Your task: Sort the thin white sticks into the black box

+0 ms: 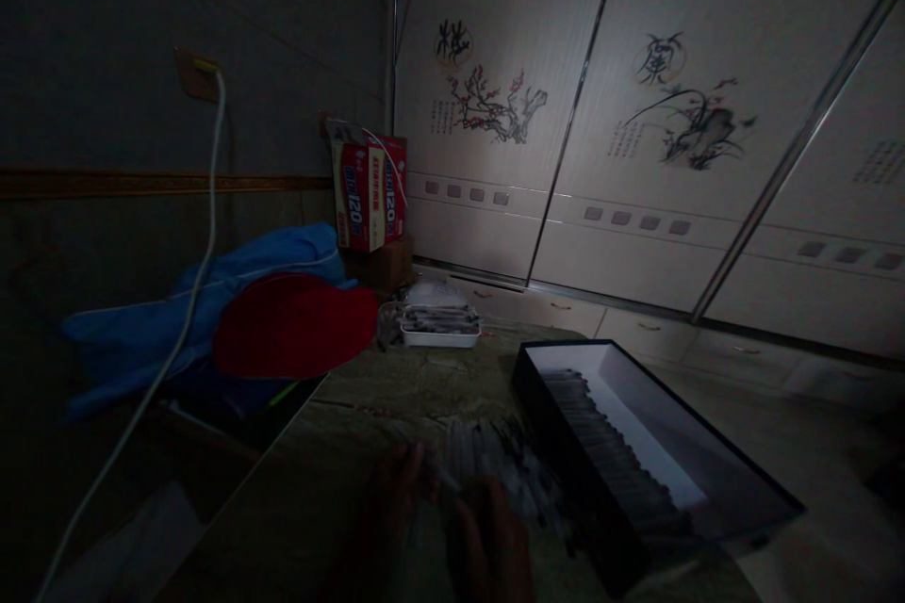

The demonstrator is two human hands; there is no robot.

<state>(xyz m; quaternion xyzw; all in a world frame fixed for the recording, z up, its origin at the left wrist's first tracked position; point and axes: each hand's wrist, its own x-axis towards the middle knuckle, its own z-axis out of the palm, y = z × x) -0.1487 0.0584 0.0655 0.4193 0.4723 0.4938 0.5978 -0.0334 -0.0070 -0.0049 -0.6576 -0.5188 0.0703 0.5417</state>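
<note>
Dim light fills the room, and a wrinkled greenish table covering (424, 396) spreads from the near edge of the view toward the far wall of pale sliding panels (636, 160). At the near edge both hands sit close together in deep shadow: the left hand (396, 499) and the right hand (491, 537) meet over a loose fan of thin pale strips (487, 462) lying flat on the covering, and the left one seems to pinch one strip, though whether the fingers of either are spread or pressed together cannot be told in the dark. Just right of the strips a long black box (657, 528) with a white lining lies open, running from the near right toward the far middle, with a row of dark flat pieces stacked along its left wall; its near corner overhangs the table's right edge. Open cloth lies between the hands and a small white tray (439, 336) of similar pieces at the far end. Left of the tray a red cap (293, 325) rests on a blue garment (176, 320) past the table's left edge, and a white cable (205, 236) hangs down from a wall socket. A red carton (368, 193) stands far behind, printed with "120". Ink paintings of plum blossom and orchid, each with a brushed character above, mark the panels.
</note>
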